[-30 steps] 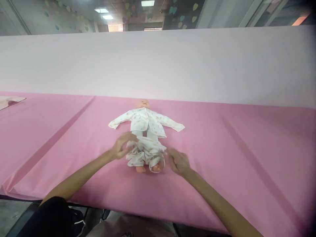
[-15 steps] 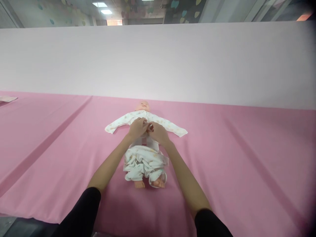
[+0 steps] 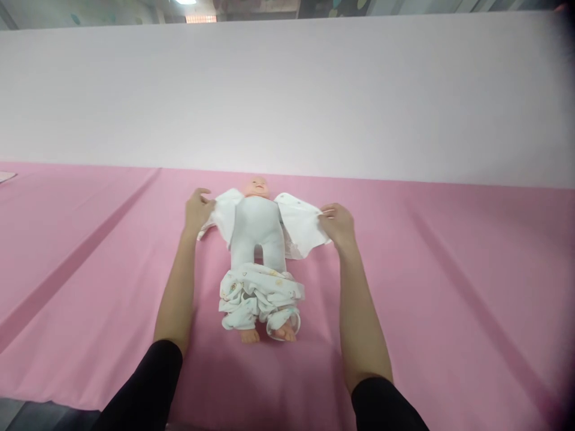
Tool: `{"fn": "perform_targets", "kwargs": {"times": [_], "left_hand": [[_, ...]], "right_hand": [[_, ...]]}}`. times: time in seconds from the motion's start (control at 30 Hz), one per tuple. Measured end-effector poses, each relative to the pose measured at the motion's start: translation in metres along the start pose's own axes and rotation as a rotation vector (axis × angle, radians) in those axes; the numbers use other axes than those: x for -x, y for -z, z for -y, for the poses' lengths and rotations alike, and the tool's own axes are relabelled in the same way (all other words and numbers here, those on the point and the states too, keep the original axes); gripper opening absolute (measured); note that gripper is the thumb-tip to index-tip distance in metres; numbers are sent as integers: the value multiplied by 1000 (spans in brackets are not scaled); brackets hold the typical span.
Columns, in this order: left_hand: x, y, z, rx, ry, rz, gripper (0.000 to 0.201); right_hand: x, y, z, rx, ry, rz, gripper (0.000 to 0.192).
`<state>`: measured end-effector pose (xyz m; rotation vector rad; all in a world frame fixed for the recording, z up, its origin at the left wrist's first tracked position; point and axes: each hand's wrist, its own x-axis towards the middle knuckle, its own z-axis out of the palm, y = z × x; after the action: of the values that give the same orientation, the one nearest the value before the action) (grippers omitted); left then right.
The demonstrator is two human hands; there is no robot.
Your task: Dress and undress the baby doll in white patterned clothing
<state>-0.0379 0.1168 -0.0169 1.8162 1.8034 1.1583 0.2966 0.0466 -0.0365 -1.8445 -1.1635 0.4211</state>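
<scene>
A baby doll (image 3: 257,224) lies on its back, head toward the wall, its white cloth body bare in front. Its patterned white baby shirt (image 3: 302,224) is spread open to both sides, showing the plain inside. My left hand (image 3: 199,211) pinches the shirt's left front edge. At the other front edge, my right hand (image 3: 338,224) grips the cloth between thumb and fingers. Patterned baby trousers (image 3: 260,290) are bunched around the doll's lower legs, with both feet sticking out below.
A pink sheet (image 3: 431,299) covers the padded surface under the doll. Behind it rises a white wall panel (image 3: 287,96), with glass above. At the far left edge lies a bit of pale cloth (image 3: 6,176). Dark floor shows at the lower left.
Both hands have moved from the middle of the doll's chest outward to either side, pulling the shirt fronts apart. The doll's torso is now uncovered. The view has tipped slightly down.
</scene>
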Motion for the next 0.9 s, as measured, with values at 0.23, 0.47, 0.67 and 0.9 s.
{"fn": "perform_targets", "kwargs": {"times": [0.23, 0.47, 0.67, 0.9], "left_hand": [[14, 66, 3, -169, -82, 74, 39], [58, 5, -66, -113, -428, 1041, 25], [72, -8, -76, -164, -381, 1270, 30], [68, 2, -78, -135, -407, 1426, 33]], "right_hand": [[8, 28, -6, 345, 137, -80, 24], [62, -19, 59, 157, 387, 1031, 11], [63, -20, 58, 100, 369, 1349, 22], [63, -26, 56, 52, 399, 1424, 21]]}}
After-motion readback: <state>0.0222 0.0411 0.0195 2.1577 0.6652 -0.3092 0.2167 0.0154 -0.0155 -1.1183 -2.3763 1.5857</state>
